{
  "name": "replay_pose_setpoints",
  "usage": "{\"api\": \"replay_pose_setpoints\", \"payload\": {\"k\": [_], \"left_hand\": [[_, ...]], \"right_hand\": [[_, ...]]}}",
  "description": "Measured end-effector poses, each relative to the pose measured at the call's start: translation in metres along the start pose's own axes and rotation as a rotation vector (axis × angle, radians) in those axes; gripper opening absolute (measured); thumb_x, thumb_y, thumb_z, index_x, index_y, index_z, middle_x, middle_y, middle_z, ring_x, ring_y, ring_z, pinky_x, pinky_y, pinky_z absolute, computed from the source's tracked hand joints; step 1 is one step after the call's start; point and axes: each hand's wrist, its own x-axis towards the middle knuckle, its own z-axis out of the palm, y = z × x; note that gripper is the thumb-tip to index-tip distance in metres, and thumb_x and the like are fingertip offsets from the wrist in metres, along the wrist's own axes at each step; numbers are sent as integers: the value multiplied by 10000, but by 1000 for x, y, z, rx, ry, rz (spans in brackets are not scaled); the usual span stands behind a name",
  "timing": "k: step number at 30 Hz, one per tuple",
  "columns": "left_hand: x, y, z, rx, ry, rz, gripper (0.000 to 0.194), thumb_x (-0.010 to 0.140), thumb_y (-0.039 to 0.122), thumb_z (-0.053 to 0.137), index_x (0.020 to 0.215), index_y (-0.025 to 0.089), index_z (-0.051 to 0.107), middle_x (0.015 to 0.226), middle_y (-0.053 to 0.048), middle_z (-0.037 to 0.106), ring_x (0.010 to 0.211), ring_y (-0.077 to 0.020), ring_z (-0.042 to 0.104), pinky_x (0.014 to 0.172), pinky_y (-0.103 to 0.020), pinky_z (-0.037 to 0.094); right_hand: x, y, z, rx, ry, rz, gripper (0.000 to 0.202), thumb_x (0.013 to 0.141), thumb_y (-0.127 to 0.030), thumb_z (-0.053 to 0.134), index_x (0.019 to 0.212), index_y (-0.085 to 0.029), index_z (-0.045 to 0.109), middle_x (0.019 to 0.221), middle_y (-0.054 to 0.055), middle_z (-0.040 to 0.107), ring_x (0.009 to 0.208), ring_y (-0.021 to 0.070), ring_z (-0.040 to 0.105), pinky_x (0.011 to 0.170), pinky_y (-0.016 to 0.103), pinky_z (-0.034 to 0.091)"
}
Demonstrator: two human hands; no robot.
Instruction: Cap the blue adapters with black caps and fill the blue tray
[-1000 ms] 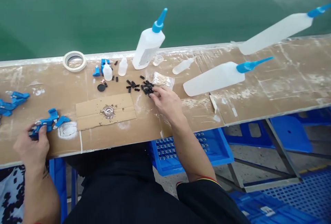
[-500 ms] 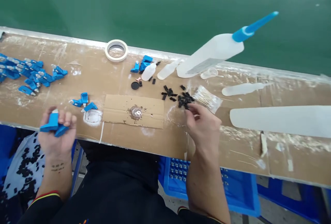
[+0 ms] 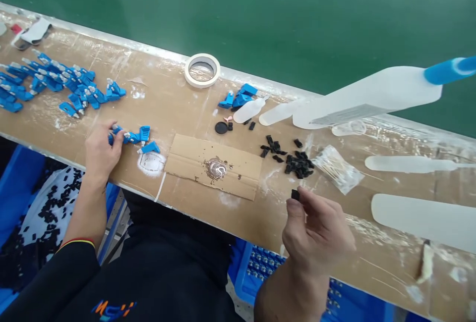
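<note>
My left hand (image 3: 104, 149) is closed at the left of the bench, its thumb and fingers round a blue part (image 3: 116, 132), beside a few other blue parts (image 3: 144, 134). Between thumb and fingertips, my right hand (image 3: 320, 228) pinches a small black piece (image 3: 295, 194). Just beyond it lies a pile of black pieces (image 3: 298, 164). A cardboard strip (image 3: 241, 173) with a clear wet blob (image 3: 216, 168) on it rests between the hands. To the right of the pile is a bag of cotton swabs (image 3: 339, 169).
A tape roll (image 3: 203, 70), small bottles (image 3: 250, 110) and a large white bottle (image 3: 372, 91) stand or lie along the back edge. Many blue parts (image 3: 76, 81) are heaped at left. Blue trays (image 3: 243, 275) sit below the bench.
My left hand has turned over and come down onto the bench beside the blue parts. My right hand has drawn back from the black pile with a piece. The view has shifted left.
</note>
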Motion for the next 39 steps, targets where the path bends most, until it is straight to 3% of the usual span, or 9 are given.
{"api": "replay_pose_setpoints", "payload": {"k": [2,5,8,9,11,14,18,32,39], "left_hand": [[0,-2,0,-10,-27,41,397,937,368,629,1285,176,632,1143,-122,736,1043,-279,699,926,-408,522],[-6,10,-10,-105,190,40,393,928,351,675,1280,181,638,1104,-95,742,954,-249,709,814,-389,544],[-20,44,-22,-428,410,-61,222,964,309,644,1164,220,680,806,3,662,644,-147,633,617,-325,513],[-26,60,-25,-556,387,-59,185,964,287,643,1137,234,685,736,26,615,587,-130,597,585,-315,506],[-39,95,-25,-703,221,132,149,912,238,703,1060,217,696,715,29,625,584,-123,604,558,-285,499],[-53,144,-16,-789,-219,442,161,915,238,715,1062,187,677,697,34,626,582,-95,586,565,-226,492],[-57,181,1,-931,-507,471,167,988,282,622,1093,157,654,713,13,647,599,-94,579,592,-206,489],[-66,177,12,-1077,-533,543,75,975,150,604,1009,179,665,660,13,625,570,-101,544,582,-214,441],[-73,173,11,-1062,-568,198,130,951,225,637,1075,187,647,693,44,629,540,-72,538,543,-184,434]], "right_hand": [[1,-2,1,19,38,-20,241,812,-152,782,1051,-176,787,912,74,749,694,166,666,648,310,549],[5,-14,0,195,180,79,325,785,-132,806,1101,-204,783,874,40,741,679,156,667,616,293,541],[7,-37,0,500,206,225,400,789,-150,816,1173,-246,755,819,-3,722,622,126,645,571,265,537],[6,-47,1,596,167,263,422,791,-158,818,1194,-257,743,811,-9,721,628,124,646,565,257,539],[2,-66,6,764,37,322,453,802,-180,819,1232,-275,712,797,-13,721,664,132,660,565,246,547],[-9,-88,15,941,-173,418,451,826,-194,809,1243,-298,673,768,-23,721,674,134,664,567,233,551],[-21,-101,21,1026,-284,507,402,811,-165,825,1156,-298,667,779,-34,741,678,118,678,609,214,576],[-21,-88,26,1217,-650,628,106,818,-252,822,763,-204,746,782,47,749,661,148,677,577,256,550],[-26,-93,33,1435,-508,860,135,799,-282,845,777,-226,724,739,4,732,530,93,606,467,194,469]]}}
